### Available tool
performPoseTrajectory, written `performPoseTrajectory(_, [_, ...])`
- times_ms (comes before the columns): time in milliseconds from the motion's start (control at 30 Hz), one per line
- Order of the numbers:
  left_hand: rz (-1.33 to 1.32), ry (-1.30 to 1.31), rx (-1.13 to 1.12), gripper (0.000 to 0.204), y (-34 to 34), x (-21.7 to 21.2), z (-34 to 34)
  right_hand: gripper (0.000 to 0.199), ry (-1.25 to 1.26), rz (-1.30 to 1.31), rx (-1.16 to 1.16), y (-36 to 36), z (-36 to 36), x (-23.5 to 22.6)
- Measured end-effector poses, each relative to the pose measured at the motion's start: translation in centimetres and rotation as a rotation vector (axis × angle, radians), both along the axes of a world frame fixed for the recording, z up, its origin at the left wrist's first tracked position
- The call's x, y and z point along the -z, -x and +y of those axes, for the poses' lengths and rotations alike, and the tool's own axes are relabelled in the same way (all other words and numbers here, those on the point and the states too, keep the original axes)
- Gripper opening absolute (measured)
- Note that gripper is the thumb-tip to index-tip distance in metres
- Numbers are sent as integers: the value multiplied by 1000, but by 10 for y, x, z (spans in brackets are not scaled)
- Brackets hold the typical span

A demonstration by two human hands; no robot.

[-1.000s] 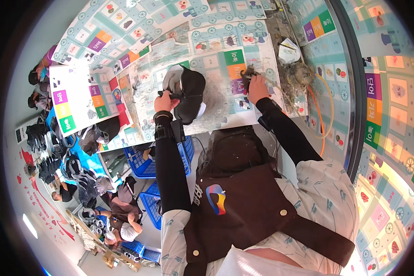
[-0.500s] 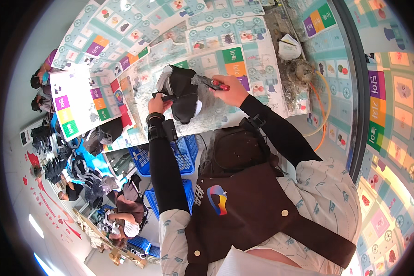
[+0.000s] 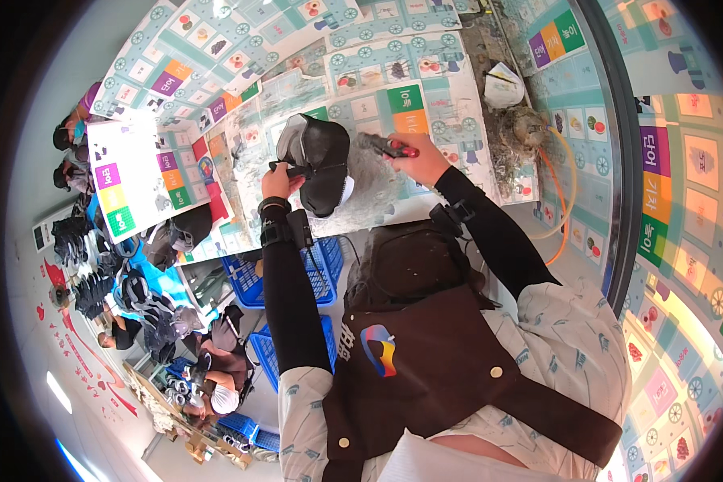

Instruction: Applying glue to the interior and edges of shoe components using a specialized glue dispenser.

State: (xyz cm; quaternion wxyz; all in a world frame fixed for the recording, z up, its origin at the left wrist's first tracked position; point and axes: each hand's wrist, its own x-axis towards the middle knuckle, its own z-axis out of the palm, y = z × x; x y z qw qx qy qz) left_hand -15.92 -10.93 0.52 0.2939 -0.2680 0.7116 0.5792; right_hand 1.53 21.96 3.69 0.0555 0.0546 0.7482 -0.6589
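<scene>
A black cap (image 3: 328,159), its pale grey inside showing along one side, is held over the patterned worktop. The fingers of my left hand (image 3: 279,183) are closed on the dark strap at its left edge. To the right of the cap my right hand (image 3: 422,161) grips a dark, narrow tool with a red handle (image 3: 392,148). The tool's front end looks grey and fuzzy and points at the cap, a small gap away from it. I cannot make out its exact kind.
Grey lint lies on the worktop (image 3: 217,255) around the cap. Blue baskets (image 3: 326,265) stand below its front edge. More dark caps (image 3: 181,234) lie at the left. Printed panels rise behind and to the right, with yellow and orange hoses (image 3: 569,201). Other people are at the far left.
My right hand has drawn the tool to the right, off the cap, opening a gap. The cap and my left hand have shifted only slightly.
</scene>
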Motion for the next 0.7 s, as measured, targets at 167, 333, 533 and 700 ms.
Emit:
performPoseTrajectory(167, [18,10,12,31,-5,3,4,23,-99,-137,-148,-6,17,-19])
performPoseTrajectory(333, [118,98,160,27,-12,-4,-10,28,98,-242,-14,-11,27,3])
performPoseTrajectory(533, [489,778,709,35,-10,-65,-7,25,125,-192,-10,-32,41,-9])
performPoseTrajectory(700, [601,871,968,39,20,-37,-5,23,-12,68,-173,-41,17,17])
